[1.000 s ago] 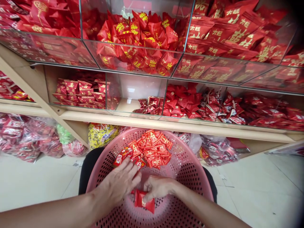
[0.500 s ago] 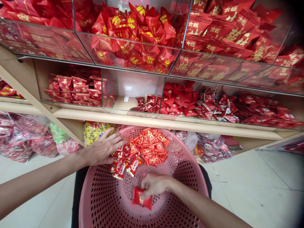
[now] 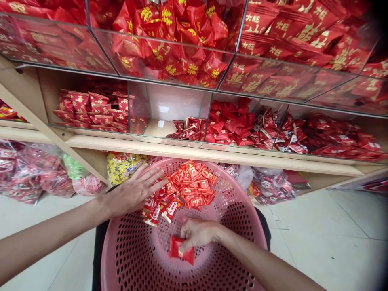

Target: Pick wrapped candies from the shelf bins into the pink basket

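Observation:
A pink perforated plastic basket (image 3: 133,246) rests between my legs. Small red wrapped candies (image 3: 194,186) lie heaped at its far side, and a few red-and-white ones (image 3: 172,208) sit at the pile's near left. My left hand (image 3: 136,189) is over the basket's left rim, palm down, fingers spread toward the pile and holding nothing. Low in the basket, my right hand (image 3: 198,234) pinches a larger red candy packet (image 3: 178,251) between thumb and fingers. Its curled fingers partly cover the packet.
Shelves with clear dividers rise ahead, filled with red packets (image 3: 169,60). A wooden shelf edge (image 3: 212,158) runs just beyond the basket. Bagged sweets, one yellow bag (image 3: 123,166) and several at the left (image 3: 27,173), sit below. Pale floor tiles (image 3: 321,238) lie to the right.
My left hand has shifted slightly right, toward the candy pile, its fingers more spread. My right hand stays in the same place with the packet. The view has tilted a little.

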Demonstrator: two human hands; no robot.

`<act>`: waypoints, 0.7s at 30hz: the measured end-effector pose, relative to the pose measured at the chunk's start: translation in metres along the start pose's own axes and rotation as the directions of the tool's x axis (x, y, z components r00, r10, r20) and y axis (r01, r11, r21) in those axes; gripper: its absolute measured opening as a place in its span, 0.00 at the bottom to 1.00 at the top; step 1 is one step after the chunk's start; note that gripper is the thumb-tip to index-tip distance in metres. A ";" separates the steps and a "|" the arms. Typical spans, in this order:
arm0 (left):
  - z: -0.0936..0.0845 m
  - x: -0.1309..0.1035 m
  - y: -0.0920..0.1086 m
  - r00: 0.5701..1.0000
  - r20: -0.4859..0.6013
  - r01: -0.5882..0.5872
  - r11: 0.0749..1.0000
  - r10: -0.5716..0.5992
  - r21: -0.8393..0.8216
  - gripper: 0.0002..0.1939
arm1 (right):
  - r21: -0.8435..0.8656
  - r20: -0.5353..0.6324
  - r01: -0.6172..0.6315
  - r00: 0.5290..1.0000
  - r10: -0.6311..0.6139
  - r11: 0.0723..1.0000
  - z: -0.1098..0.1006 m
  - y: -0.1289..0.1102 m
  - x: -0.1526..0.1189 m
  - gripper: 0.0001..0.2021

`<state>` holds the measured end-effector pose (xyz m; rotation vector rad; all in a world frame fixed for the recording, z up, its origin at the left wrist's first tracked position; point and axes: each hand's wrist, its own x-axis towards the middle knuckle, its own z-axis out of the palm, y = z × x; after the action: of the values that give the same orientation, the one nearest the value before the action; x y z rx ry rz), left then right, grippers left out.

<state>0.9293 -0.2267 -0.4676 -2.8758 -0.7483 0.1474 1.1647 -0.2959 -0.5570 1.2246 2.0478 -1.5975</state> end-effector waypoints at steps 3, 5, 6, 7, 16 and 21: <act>0.003 0.002 0.039 0.998 -0.067 0.012 1.000 -0.011 0.019 0.25 | -0.011 0.011 0.028 1.000 -0.028 1.000 0.000 0.000 0.000 0.13; 0.016 0.007 0.068 0.996 -0.065 -0.059 0.998 0.061 0.021 0.19 | -0.009 0.021 0.058 0.998 -0.058 0.998 0.001 0.000 0.001 0.16; 0.026 0.010 0.080 0.995 -0.050 -0.082 0.996 0.083 0.027 0.17 | 0.000 0.024 0.072 0.997 -0.072 0.997 0.001 0.000 0.001 0.17; 0.036 0.013 0.090 0.997 -0.038 -0.073 0.996 0.074 0.047 0.15 | 0.008 0.024 0.084 0.996 -0.084 0.996 0.002 0.000 0.001 0.19; 0.078 0.026 0.102 0.999 0.018 0.025 0.972 -0.030 0.233 0.22 | 0.002 -0.022 0.049 0.999 -0.049 0.999 0.001 -0.002 -0.005 0.13; 0.080 0.031 0.101 0.999 0.033 -0.026 0.979 0.020 0.202 0.18 | 0.020 -0.013 0.033 0.999 -0.033 0.999 -0.002 -0.006 -0.008 0.15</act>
<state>0.9931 -0.2870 -0.5665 -2.6950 -0.6643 0.2557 1.1657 -0.2985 -0.5470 1.2171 2.0743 -1.6333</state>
